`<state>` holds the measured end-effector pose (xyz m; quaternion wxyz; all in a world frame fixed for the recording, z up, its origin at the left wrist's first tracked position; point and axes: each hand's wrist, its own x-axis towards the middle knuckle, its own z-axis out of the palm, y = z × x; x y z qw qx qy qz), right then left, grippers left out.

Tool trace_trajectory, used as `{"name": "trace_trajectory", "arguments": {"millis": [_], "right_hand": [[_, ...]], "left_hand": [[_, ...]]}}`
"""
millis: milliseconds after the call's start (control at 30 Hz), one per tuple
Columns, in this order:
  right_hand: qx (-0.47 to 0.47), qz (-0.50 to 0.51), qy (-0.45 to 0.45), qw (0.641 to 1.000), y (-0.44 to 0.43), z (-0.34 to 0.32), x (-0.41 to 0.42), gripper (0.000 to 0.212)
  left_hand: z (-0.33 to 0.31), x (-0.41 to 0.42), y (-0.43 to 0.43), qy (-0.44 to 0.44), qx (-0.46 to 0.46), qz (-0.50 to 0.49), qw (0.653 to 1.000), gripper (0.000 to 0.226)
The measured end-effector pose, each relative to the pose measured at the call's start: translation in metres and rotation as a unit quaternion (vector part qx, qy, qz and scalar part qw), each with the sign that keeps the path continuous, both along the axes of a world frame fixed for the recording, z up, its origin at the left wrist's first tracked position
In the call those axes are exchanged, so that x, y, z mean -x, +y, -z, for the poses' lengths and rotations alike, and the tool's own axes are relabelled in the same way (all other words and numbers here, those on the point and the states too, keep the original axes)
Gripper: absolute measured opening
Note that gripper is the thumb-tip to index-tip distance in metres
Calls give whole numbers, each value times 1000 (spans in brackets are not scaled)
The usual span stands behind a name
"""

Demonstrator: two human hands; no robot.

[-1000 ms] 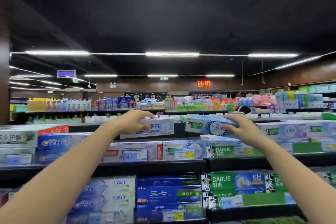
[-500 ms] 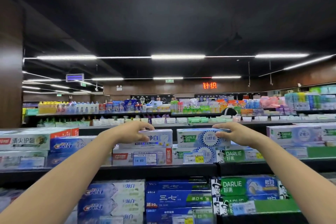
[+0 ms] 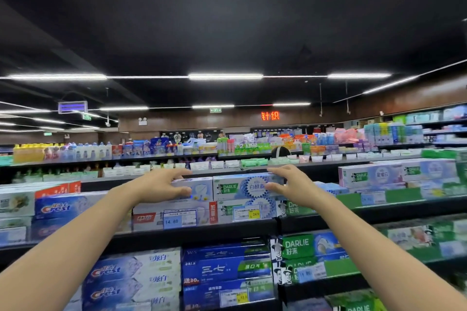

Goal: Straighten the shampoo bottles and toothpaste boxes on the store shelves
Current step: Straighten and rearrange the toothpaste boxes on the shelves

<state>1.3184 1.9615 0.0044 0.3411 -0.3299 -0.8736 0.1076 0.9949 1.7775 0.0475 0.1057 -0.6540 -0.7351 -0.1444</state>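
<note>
Since a second earlier, our right hand [image 3: 293, 188] had brought the DARLIE box [image 3: 246, 185] down from mid-air and squared it onto the stack on the top shelf [image 3: 202, 232], and our left hand [image 3: 161, 185] had slid to the left end of the pale blue box [image 3: 195, 188] beside it. Our right fingers [image 3: 279, 170] lay over the DARLIE box's top edge with the thumb against its face, a loose pinch on its right end; our left fingers [image 3: 178, 173] curled over the pale blue box's top with the thumb low on its front, likewise holding lightly rather than clamping. Both boxes sat level on the top shelf, touching end to end, above the row carrying the price tags [image 3: 179, 219]. To finish this step well, we judged that both hands should press inward and back together, so that the seam closed and the two faces came flush with the boxes underneath, before letting go. Cardboard this light probably skews under a one-sided push. Further out, the Crest boxes [image 3: 60, 207] on the left looked tidy enough, and shampoo bottles we could not pick out nearby.
</note>
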Motion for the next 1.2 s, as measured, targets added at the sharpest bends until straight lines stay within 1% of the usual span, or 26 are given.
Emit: {"name": "trace_trajectory", "arguments": {"millis": [67,133,233,367,500,600,767,833,933,967,1033,1100,1200], "right_hand": [[-13,21,31,999,-1,4,-7,60],[-22,44,55,997,-2,8,-18,52],[-17,69,62,996,-6,15,-43,43],[-20,87,55,994,-3,27,-83,35],[-20,103,27,994,12,32,-129,30],[-41,107,30,993,35,29,-167,27],[-64,127,56,988,85,27,-228,22],[-74,136,62,986,104,25,-250,20],[-76,141,82,984,129,16,-276,19],[-77,138,87,984,136,12,-280,20],[-91,130,99,982,147,8,-285,21],[-97,116,98,984,154,4,-285,29],[-72,93,45,992,159,2,-279,44]], "left_hand": [[1,-12,9,3,-35,14,999,65],[2,-29,24,-1,-63,40,997,61],[5,-61,53,-16,-97,80,992,54],[17,-108,88,-7,-157,127,979,46],[27,-156,118,26,-188,135,972,42],[33,-195,140,44,-195,133,971,40],[39,-259,181,10,-224,112,968,39],[42,-286,195,-5,-221,105,970,38],[42,-312,215,-1,-196,80,977,39],[39,-318,219,-19,-185,79,979,39],[31,-329,223,-89,-155,95,979,40],[21,-341,223,-128,-130,110,977,41],[11,-355,224,-145,-87,125,978,42]]}}
